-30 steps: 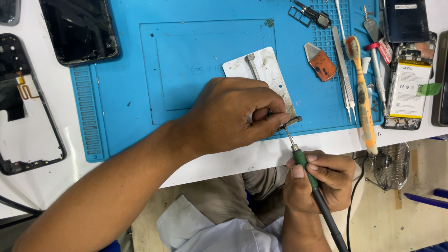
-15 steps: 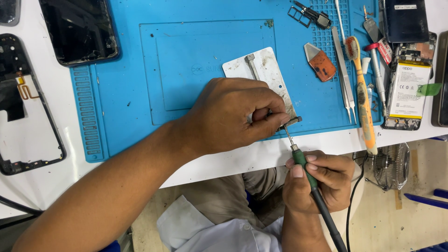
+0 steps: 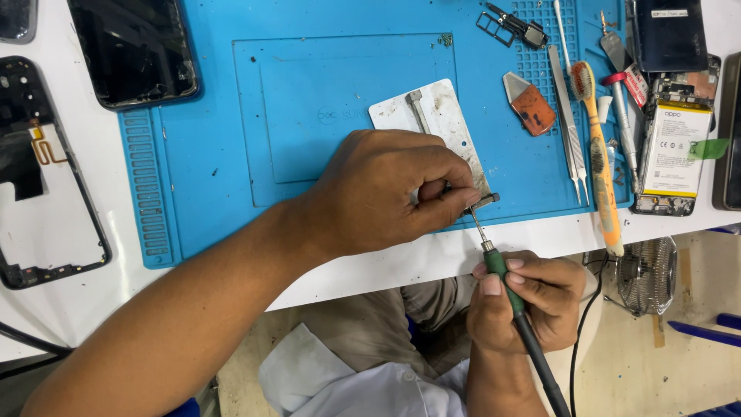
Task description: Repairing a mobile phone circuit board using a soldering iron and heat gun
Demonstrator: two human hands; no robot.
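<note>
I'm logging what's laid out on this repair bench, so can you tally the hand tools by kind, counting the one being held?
Soldering iron, in the right hand: 1
Tweezers: 1
Brush, orange handle: 1
Screwdriver, red cap: 1
Scraper, orange: 1
Total: 5
The left hand pinches a small part; not counted.

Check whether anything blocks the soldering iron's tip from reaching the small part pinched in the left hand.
Nothing visible does. The soldering iron, gripped by the right hand, points its tip straight up at the small part pinched in the left hand at the mat edge. Actual contact can't be told.
</note>
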